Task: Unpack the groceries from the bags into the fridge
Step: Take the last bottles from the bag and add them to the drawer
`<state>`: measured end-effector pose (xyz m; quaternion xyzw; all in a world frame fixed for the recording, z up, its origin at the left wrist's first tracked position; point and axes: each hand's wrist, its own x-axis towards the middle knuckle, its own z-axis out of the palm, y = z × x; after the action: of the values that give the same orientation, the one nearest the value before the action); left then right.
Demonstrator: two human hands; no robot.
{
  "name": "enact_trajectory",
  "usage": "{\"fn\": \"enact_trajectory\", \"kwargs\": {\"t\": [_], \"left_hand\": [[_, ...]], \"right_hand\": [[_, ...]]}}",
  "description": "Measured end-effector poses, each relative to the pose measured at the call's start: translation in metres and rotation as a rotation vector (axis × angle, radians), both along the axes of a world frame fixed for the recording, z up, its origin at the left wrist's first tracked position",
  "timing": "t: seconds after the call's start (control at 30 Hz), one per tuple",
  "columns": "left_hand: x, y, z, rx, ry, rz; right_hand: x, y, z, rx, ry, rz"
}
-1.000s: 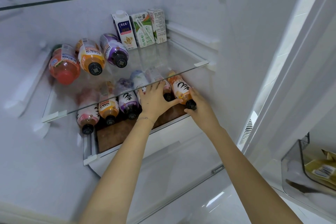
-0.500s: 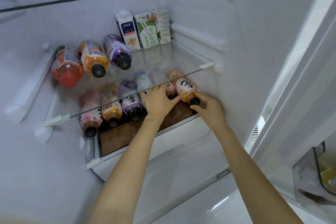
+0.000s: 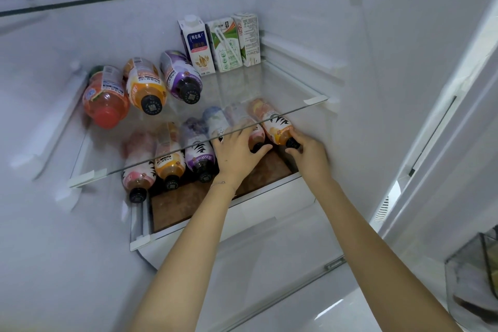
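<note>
Fridge walls fill the view, with a glass shelf above the fingers carrying three lying bottles and three upright cartons at the back. Below that pane, on a lower shelf, a row of bottles lies side by side, caps toward the person and long axes running away into the fridge. The left hand rests spread over the bottles right of the row's middle, its fingers splayed and pressing down, not wrapped around any one of them. Just to its right, the right hand pinches the cap end of the orange bottle at the row's far right end. That bottle points straight ahead from those fingers, so the right hand is the nearer one, and my guess is a push along its axis would seat it.
</note>
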<state>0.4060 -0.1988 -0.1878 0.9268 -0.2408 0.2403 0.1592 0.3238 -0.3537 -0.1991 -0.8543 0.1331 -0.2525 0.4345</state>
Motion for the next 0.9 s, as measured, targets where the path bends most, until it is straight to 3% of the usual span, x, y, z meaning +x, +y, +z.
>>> {"fn": "enact_trajectory", "kwargs": {"t": [0.27,0.5,0.9], "left_hand": [[-0.028,0.017,-0.004,0.172,0.093,-0.055],[-0.081,0.059,-0.015,0.128,-0.018,-0.045],[-0.15,0.109,0.01,0.097,0.042,0.0]], "right_hand": [[-0.01,0.013,0.0,-0.155,0.088,-0.012],[-0.055,0.04,-0.01,-0.48,0.044,-0.045],[-0.14,0.068,0.031,-0.654,0.095,0.013]]}}
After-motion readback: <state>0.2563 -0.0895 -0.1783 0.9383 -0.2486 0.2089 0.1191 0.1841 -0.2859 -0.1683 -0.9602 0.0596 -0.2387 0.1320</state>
